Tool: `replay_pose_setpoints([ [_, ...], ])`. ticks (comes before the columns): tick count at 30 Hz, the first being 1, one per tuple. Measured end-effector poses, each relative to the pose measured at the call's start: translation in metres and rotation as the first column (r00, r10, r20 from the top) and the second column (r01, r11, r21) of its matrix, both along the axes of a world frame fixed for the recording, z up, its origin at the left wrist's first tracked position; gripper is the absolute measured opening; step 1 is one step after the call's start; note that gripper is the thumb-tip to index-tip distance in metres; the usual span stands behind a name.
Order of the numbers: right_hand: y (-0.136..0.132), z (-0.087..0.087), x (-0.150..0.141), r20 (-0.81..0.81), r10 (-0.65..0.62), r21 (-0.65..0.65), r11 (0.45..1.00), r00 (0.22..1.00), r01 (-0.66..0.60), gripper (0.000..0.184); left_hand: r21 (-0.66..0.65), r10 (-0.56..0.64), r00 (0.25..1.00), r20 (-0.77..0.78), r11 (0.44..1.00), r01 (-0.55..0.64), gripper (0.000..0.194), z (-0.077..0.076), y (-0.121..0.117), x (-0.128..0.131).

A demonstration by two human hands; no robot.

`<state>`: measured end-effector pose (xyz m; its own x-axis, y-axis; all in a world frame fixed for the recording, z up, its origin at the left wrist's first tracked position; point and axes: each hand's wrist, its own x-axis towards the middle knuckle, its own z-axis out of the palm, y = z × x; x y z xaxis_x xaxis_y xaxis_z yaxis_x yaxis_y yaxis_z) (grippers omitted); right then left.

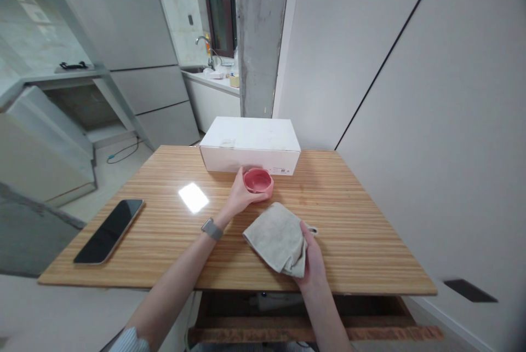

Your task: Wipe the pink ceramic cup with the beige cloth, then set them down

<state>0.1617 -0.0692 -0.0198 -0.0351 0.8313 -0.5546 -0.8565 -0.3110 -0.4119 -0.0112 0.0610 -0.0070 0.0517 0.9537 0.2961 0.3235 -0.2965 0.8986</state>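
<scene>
A small pink bowl [263, 175] is on the wooden table, right in front of the white box. My left hand [244, 194] grips it from its left side, thumb along the near side and fingers round the far side. Closer to me, my right hand [311, 259] holds a folded grey-beige cloth [275, 237] by its right edge. A hanging loop sticks out at the cloth's right corner. Most of the right hand's fingers are hidden under the cloth.
The white box [250, 146] lies at the table's far edge. A black phone [109, 231] rests at the left on the wooden table [361, 231]. Below the front edge, a drawer [263, 322] stands pulled out. A white wall rises on the right.
</scene>
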Motion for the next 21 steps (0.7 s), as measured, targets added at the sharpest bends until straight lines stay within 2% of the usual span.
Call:
replay_pose_setpoints([
  [3,0.016,0.006,0.019,0.097,-0.103,-0.004,0.995,0.99,0.104,0.024,-0.082,0.026,0.998,0.051,0.996,-0.022,0.084,-0.007,-0.002,0.0],
  [7,0.046,0.016,0.03,0.234,-0.257,0.093,0.966,0.938,0.241,0.025,-0.08,0.096,0.988,0.121,0.993,-0.086,0.087,-0.001,-0.012,0.0],
  [11,0.078,0.018,0.009,0.336,-0.326,0.238,0.937,0.884,0.255,0.026,0.016,0.029,0.976,0.215,0.999,-0.033,0.089,0.003,-0.025,0.006],
  [14,0.096,0.015,-0.016,0.461,-0.363,0.408,0.897,0.81,0.17,0.03,0.021,-0.073,0.955,0.288,0.997,0.07,0.091,0.005,-0.031,0.012],
  [17,0.105,0.012,-0.032,0.545,-0.47,0.572,0.814,0.695,0.102,0.034,-0.129,-0.141,0.84,0.523,0.962,0.242,0.064,0.008,-0.031,0.014],
  [19,0.105,0.012,-0.035,0.562,-0.535,0.63,0.771,0.631,0.092,0.036,-0.255,-0.077,0.713,0.697,0.903,0.347,0.048,0.009,-0.029,0.014],
  [21,0.101,0.013,-0.031,0.598,-0.56,0.678,0.735,0.573,0.01,0.039,-0.341,-0.016,0.605,0.796,0.815,0.47,0.046,0.008,-0.027,0.012],
])
